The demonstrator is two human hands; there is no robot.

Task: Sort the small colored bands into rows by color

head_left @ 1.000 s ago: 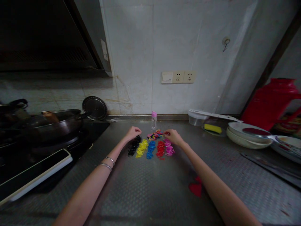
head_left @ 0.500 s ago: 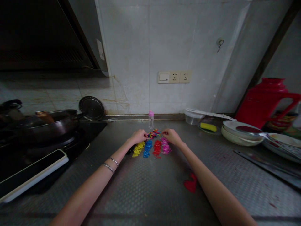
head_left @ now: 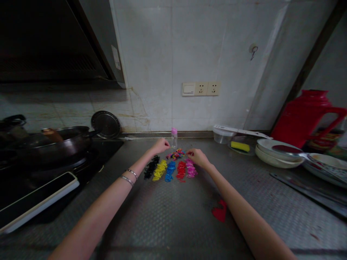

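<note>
On the metal counter lie what look like small rubber bands, grouped by colour: a black pile (head_left: 151,167), a yellow pile (head_left: 159,170), a blue pile (head_left: 170,171), a red pile (head_left: 181,171) and a pink pile (head_left: 191,168). Behind them is a mixed-colour pile (head_left: 176,154). My left hand (head_left: 161,146) hovers just behind and left of the mixed pile, fingertips pinched together. At the mixed pile's right edge, above the pink pile, my right hand (head_left: 197,157) is also pinched. Anything between either hand's fingers is too small to make out.
A clear bottle with a pink cap (head_left: 174,138) stands behind the piles. A red heart-shaped piece (head_left: 219,212) lies near my right forearm. Bowls (head_left: 279,160), a yellow sponge (head_left: 240,146) and a knife (head_left: 303,189) sit right; a pan (head_left: 58,146) and a phone-like device (head_left: 40,196) left.
My left hand has moved back and slightly left, away from the mixed pile, uncovering the black pile. My right hand has stayed almost in place.
</note>
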